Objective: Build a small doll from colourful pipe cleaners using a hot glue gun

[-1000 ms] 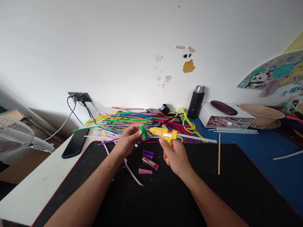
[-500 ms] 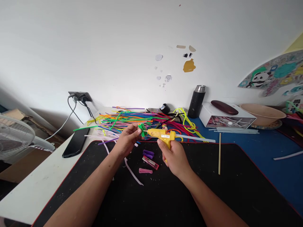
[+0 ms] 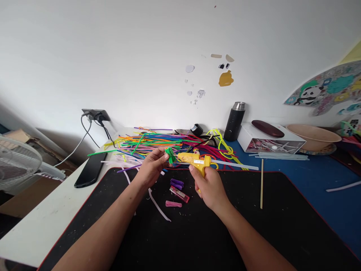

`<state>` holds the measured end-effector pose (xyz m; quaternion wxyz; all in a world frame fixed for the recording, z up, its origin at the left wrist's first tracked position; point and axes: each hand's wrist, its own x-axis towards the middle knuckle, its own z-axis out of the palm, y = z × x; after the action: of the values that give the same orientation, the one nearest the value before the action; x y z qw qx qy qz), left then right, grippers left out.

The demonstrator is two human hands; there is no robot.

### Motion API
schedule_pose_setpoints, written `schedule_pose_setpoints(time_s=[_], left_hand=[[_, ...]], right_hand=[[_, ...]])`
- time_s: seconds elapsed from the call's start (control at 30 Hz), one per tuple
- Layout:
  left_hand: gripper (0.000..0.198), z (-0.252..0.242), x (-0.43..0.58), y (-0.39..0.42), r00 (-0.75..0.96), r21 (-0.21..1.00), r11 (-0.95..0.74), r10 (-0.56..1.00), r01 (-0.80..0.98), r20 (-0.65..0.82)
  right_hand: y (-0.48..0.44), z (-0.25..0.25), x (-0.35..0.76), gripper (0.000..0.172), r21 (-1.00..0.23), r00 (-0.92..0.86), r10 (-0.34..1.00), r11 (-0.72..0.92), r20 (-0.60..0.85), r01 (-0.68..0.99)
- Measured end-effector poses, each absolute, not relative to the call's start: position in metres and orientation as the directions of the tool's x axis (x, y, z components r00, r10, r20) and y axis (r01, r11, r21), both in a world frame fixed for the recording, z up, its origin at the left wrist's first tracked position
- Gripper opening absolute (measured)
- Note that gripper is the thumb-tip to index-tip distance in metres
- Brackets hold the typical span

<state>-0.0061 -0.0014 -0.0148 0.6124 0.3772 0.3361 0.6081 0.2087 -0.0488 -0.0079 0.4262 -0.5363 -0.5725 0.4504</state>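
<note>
My left hand [image 3: 153,165] pinches a small green bundle of folded pipe cleaners [image 3: 170,155] above the mat's far edge. In my right hand [image 3: 210,186] is a yellow hot glue gun [image 3: 197,161], gripped by its handle. Its nozzle points left at the green bundle, at or very near its right side; whether they touch I cannot tell. A long whitish glue stick [image 3: 239,165] juts from the gun's back. Below, on the mat, lie a purple pipe-cleaner bundle [image 3: 177,183], a red lighter [image 3: 179,194] and a pink bundle [image 3: 173,204].
Loose pipe cleaners [image 3: 152,141] in many colours heap along the wall. A wooden stick [image 3: 261,184] lies on the black mat [image 3: 180,241]. Further out are a phone [image 3: 89,171], black flask [image 3: 235,120], white box [image 3: 270,139], beige bowl [image 3: 313,135] and fan [image 3: 19,158].
The glue gun has shifted slightly to the right in my right hand's grip. My left hand keeps the green bundle almost in place, turned a little.
</note>
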Motion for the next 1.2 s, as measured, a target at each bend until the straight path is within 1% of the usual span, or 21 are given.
schedule_pose_setpoints(time_s=[0.3,0.53,0.77,0.97,1.2], left_hand=[[0.036,-0.016,-0.008,0.0,0.034,0.863,-0.042,0.997,-0.503,0.069],[0.04,-0.016,-0.008,0.0,0.012,0.862,-0.032,0.999,-0.506,0.044],[0.038,-0.018,-0.009,0.001,-0.011,0.859,-0.046,0.999,-0.51,0.046],[0.036,-0.018,-0.01,0.002,-0.022,0.855,-0.053,0.999,-0.517,0.048],[0.035,-0.018,-0.012,0.002,-0.009,0.845,-0.039,0.999,-0.533,0.04]], right_hand=[[-0.048,-0.011,0.21,0.06,-0.973,-0.06,0.998,0.024,0.01,0.228],[-0.047,-0.011,0.209,0.059,-0.976,-0.057,0.998,-0.002,-0.014,0.218],[-0.047,-0.012,0.209,0.058,-0.99,-0.082,0.996,-0.014,-0.026,0.143],[-0.048,-0.005,0.209,0.054,-0.996,-0.128,0.991,-0.034,-0.045,0.083],[-0.05,0.001,0.208,0.052,-1.0,-0.195,0.981,-0.011,-0.008,-0.016]])
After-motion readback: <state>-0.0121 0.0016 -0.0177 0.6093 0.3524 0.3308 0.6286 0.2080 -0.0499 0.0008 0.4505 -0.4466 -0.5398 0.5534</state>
